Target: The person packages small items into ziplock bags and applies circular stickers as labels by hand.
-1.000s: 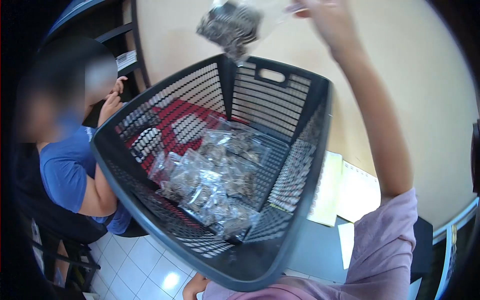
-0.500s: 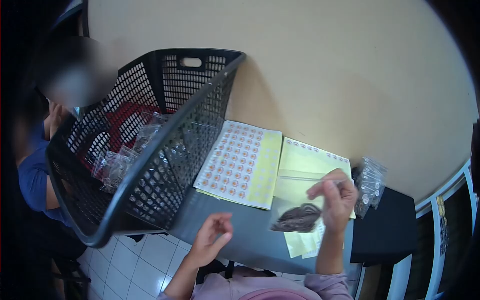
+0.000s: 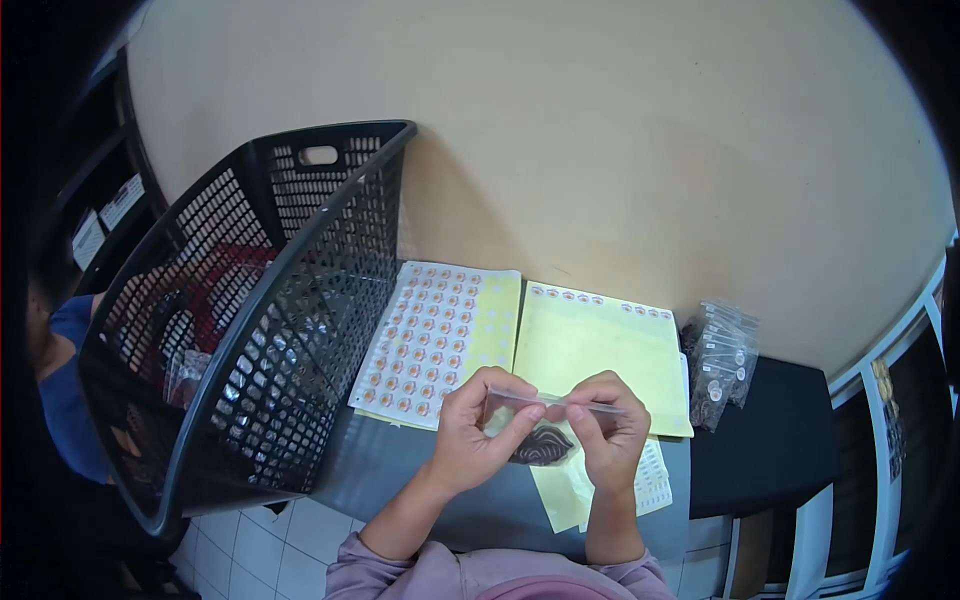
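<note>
Between my two hands is a small clear zip bag (image 3: 543, 446) with dark, cord-like loops inside. My left hand (image 3: 487, 428) pinches the bag's top edge on the left. On the right, my right hand (image 3: 608, 428) grips the same edge between thumb and fingers. The thumbs almost meet at the middle of the zip strip. Behind the hands lie a sheet of round orange-and-white stickers (image 3: 425, 335) and a mostly bare yellow backing sheet (image 3: 603, 355) with a few stickers along its top.
A large black plastic basket (image 3: 290, 270) with bagged items stands at the left. Several filled clear bags (image 3: 722, 362) lie at the right on a black surface (image 3: 775, 440). Smaller label sheets (image 3: 652, 477) lie under my right hand. A person's blue sleeve (image 3: 68, 400) shows beyond the basket.
My left hand has come up and right to take hold of the zip bag, which only my right hand held before. The view has shifted slightly.
</note>
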The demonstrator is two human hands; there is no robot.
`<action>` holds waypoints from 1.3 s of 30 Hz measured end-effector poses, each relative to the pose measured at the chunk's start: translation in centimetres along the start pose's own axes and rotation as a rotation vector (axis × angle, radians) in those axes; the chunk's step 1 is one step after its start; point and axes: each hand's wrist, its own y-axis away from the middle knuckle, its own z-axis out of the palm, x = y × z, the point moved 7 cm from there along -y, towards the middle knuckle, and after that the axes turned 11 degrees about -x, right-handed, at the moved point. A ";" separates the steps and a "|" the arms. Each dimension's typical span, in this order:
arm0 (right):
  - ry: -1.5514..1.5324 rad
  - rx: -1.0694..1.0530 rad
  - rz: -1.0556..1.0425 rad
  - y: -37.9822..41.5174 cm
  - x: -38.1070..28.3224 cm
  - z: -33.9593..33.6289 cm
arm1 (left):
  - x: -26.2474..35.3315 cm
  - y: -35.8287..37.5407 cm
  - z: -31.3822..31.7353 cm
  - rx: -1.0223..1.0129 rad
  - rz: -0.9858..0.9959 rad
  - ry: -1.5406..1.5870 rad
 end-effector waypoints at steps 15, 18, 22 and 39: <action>-0.028 0.084 0.111 -0.5 1.9 -0.9 | -1.8 -3.0 -0.3 -0.089 0.120 0.008; -0.093 0.092 0.161 -0.3 2.2 -0.8 | -1.7 -3.1 -0.2 -0.123 0.099 -0.035; 0.016 0.041 0.108 -0.5 2.1 -0.8 | -1.5 -3.1 -0.1 -0.136 0.128 -0.048; 0.102 0.091 0.063 -0.5 2.3 -0.7 | -0.8 -2.8 -0.1 -0.089 0.275 -0.311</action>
